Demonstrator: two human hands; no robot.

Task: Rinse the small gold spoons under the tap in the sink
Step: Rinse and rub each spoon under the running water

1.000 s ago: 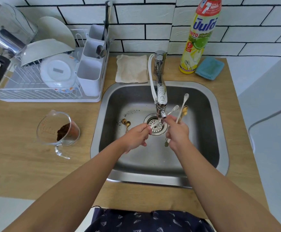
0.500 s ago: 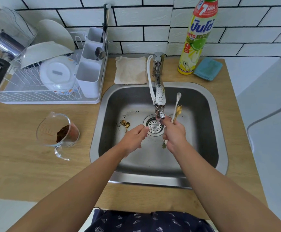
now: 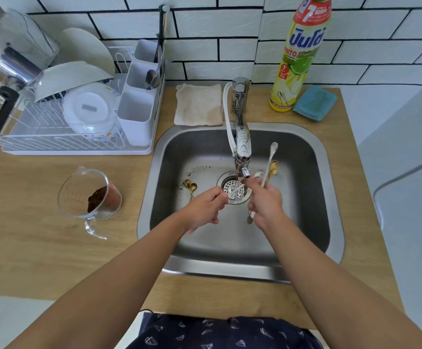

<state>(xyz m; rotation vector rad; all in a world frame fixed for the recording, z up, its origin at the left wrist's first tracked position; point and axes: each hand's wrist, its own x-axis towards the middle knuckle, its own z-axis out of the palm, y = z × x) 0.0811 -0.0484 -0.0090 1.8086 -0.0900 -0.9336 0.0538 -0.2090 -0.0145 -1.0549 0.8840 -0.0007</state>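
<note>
Your right hand (image 3: 265,200) clutches several spoons (image 3: 270,167), your left hand (image 3: 204,207) pinches one; wet handles could slip toward the drain (image 3: 233,188).

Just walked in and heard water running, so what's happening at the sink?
A person is rinsing spoons over the sink. The right hand grips a bunch of spoons, silver and gold, their bowls fanned up beside the tap. The left hand holds one spoon across the drain under the spout. Two small gold spoons lie on the sink floor to the left, among dark specks.
</note>
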